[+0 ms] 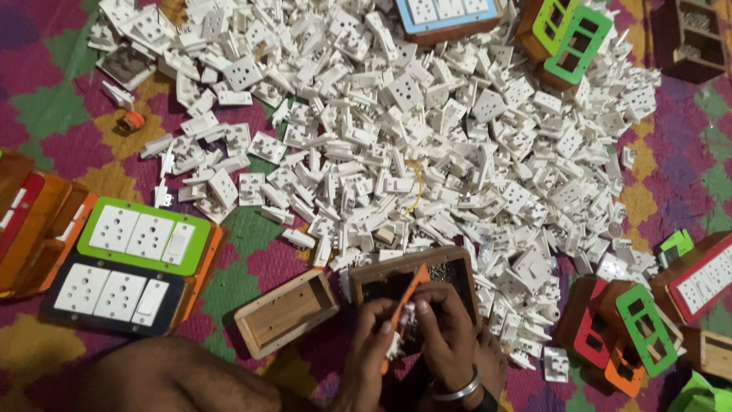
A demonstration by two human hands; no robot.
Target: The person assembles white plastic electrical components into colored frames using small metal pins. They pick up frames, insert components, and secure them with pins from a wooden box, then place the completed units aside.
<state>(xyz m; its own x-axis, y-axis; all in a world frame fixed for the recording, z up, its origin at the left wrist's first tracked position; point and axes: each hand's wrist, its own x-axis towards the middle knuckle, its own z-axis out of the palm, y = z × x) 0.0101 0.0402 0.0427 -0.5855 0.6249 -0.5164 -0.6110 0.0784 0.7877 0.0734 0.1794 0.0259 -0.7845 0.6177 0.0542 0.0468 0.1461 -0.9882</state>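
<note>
A small white socket part (402, 326) was held between the two hands at the bottom of the view, just in front of a dark wooden box (415, 278). The left hand (369, 358) was closed around the part from below, its fingers clamped on it. The right hand (451, 336) was closed on an orange-handled screwdriver (405, 304), whose tip was pointed down at the part; a metal bangle (457, 393) was worn at that wrist.

Some work appeared to be finished. Two assembled boards, one with a green plate (143, 234) and one with a black plate (114, 292), lay side by side at the left, each fitted with sockets and a switch. A red-faced board (705, 281) was seen at the right edge.

Much seemed to be left. A large heap of loose white sockets (427, 130) was spread across the patterned mat (46, 107). An empty wooden box (286, 311) stood just left of the hands, and empty green frames (577, 42) and (645, 328) were not yet fitted. What was held in the dark box could not be told clearly.
</note>
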